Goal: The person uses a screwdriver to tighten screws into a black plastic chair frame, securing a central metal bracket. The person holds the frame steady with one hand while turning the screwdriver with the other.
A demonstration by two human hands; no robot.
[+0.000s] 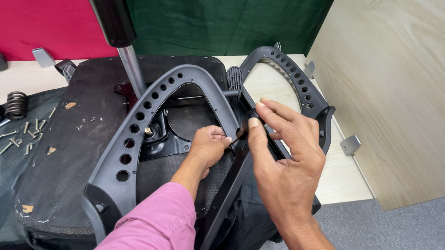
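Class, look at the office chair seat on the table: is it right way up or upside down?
Upside down. The seat's dark underside faces up, showing the metal mechanism plate, and the gas cylinder points upward.

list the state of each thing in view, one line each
left hand: closed, fingers curled against the inner edge of the near armrest
right hand: pinching a small dark tool between thumb and fingers
near armrest: lying across the upturned seat
far armrest: lying on the table edge
seat base: upside down
gas cylinder: standing up from the seat mechanism
screws: loose, scattered
spring: loose
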